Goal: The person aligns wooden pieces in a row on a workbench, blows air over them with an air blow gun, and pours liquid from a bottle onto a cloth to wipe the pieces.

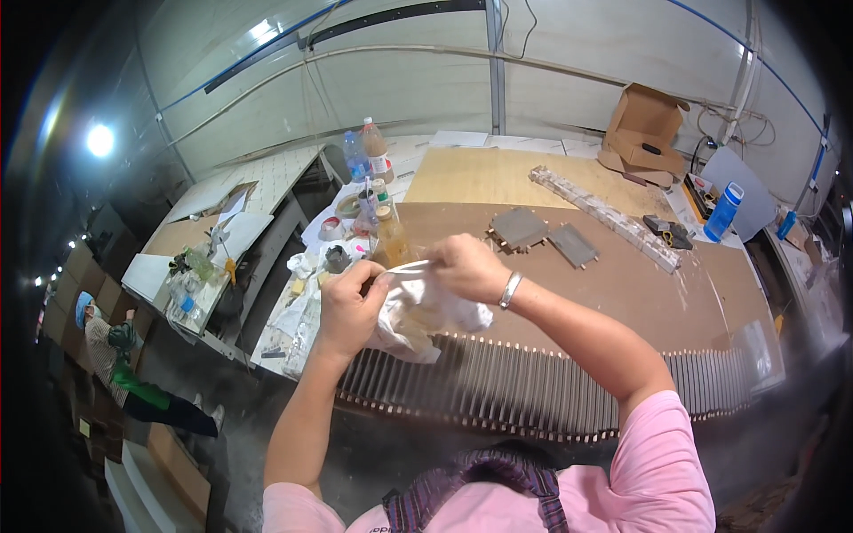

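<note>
Both hands work a crumpled white cloth (425,315) above the near edge of a brown worktable (640,293). The left hand (348,306) has its fingers curled shut around the cloth's left side, thumb and forefinger pinching a stretched strip of it at the top. The right hand (469,266), with a silver bracelet (510,290) at the wrist, closes its fingertips on the other end of that strip, so the fabric runs taut between the two sets of fingers while the bulk of the cloth hangs bunched below them.

Just beyond the fingers stands an amber bottle (389,235), with more bottles (366,153) farther back. Below the hanging cloth, a long row of grey slats (533,391) stands on edge along the table's front. Past the right fingers, two flat grey plates (544,234) lie on the brown surface, and farther right a blue water bottle (724,211) stands upright. Well to the left of the left fingers, another person (120,364) crouches on the floor
</note>
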Demonstrator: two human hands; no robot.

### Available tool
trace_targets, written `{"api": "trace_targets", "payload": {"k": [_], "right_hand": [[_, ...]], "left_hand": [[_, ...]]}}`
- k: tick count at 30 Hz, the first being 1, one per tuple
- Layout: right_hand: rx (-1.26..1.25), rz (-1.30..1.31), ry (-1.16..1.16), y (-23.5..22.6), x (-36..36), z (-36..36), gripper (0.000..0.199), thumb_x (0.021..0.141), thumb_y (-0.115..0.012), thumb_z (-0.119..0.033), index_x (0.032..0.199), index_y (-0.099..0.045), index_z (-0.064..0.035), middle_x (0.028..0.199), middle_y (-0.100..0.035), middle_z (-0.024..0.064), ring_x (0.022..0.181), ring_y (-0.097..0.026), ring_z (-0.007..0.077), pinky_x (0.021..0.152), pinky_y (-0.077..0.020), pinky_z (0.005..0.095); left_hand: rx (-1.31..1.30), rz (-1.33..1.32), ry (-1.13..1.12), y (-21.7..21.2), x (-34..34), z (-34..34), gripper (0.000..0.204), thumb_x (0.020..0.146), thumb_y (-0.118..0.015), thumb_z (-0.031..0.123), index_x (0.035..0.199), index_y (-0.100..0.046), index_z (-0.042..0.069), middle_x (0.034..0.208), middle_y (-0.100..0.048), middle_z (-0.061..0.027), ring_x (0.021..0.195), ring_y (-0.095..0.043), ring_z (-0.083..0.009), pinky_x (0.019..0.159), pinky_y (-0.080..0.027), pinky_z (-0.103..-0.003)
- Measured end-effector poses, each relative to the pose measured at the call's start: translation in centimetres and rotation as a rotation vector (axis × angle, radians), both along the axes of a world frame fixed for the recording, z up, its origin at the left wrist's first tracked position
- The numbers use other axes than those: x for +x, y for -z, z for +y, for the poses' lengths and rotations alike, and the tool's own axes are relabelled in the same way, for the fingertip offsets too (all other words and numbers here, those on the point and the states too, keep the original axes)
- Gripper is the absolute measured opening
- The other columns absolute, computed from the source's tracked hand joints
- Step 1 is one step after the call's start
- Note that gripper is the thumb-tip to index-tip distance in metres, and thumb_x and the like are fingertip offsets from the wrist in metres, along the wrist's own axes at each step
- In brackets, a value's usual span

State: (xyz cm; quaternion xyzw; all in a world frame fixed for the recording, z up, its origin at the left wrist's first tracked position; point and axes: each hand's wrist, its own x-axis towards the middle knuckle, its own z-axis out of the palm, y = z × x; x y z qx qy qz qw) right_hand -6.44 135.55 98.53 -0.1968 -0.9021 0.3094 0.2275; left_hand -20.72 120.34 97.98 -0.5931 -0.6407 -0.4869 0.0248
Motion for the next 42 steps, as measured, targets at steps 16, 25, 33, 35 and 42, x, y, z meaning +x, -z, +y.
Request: {"api": "trace_targets", "payload": {"k": [16,25,33,35,42], "right_hand": [[-0.930,0.585,-0.138,0.2,6.1,3.0,0.019,0.084,-0.053,0.006,0.094,-0.069,0.0022,0.089,-0.070,0.0075,0.079,-0.066,0.0143,0.074,-0.0547,0.0265],[-0.728,0.547,0.256,-0.1,12.1,4.3,0.040,0.066,-0.043,0.008,0.096,-0.070,0.0039,0.089,-0.068,0.0115,0.079,-0.062,0.0162,0.072,-0.0515,0.0274],[-0.089,0.483,0.272,0.7,10.7,4.0,0.030,0.074,-0.056,0.000,0.101,-0.071,-0.0006,0.075,-0.067,0.0066,0.069,-0.060,0.0105,0.064,-0.0509,0.0269],[0.112,0.524,0.437,3.3,11.8,4.4,0.023,0.077,-0.058,0.000,0.096,-0.070,0.0002,0.076,-0.068,0.0113,0.071,-0.063,0.0131,0.068,-0.0524,0.0286],[-1.007,0.051,-0.286,5.7,11.9,-5.1,0.037,0.095,-0.058,-0.035,0.099,-0.068,0.0004,0.084,-0.069,0.0064,0.077,-0.067,0.0146,0.068,-0.0527,0.0255]], "left_hand": [[0.055,0.124,0.125,3.6,3.8,2.8,0.039,0.077,-0.071,0.011,0.114,-0.063,0.000,0.106,-0.067,-0.0169,0.095,-0.065,-0.0279,0.082,-0.051,-0.032],[-0.090,-0.378,0.292,3.1,3.5,1.7,0.015,0.093,-0.052,0.010,0.094,-0.062,-0.002,0.087,-0.060,-0.0046,0.077,-0.056,-0.0125,0.068,-0.046,-0.029],[-0.459,-0.365,0.333,-2.2,3.4,-5.0,0.019,0.082,-0.064,0.018,0.079,-0.063,-0.001,0.067,-0.056,0.0030,0.058,-0.046,-0.0043,0.053,-0.034,-0.020],[-0.262,-0.664,0.412,-0.4,4.6,-4.1,0.021,0.088,-0.062,0.017,0.088,-0.065,-0.004,0.078,-0.063,-0.0018,0.070,-0.055,-0.0072,0.063,-0.042,-0.021],[-0.105,-1.227,0.540,2.5,3.5,-5.8,0.025,0.096,-0.054,0.005,0.118,-0.060,-0.006,0.108,-0.068,-0.0128,0.094,-0.067,-0.0175,0.084,-0.056,-0.032]]}}
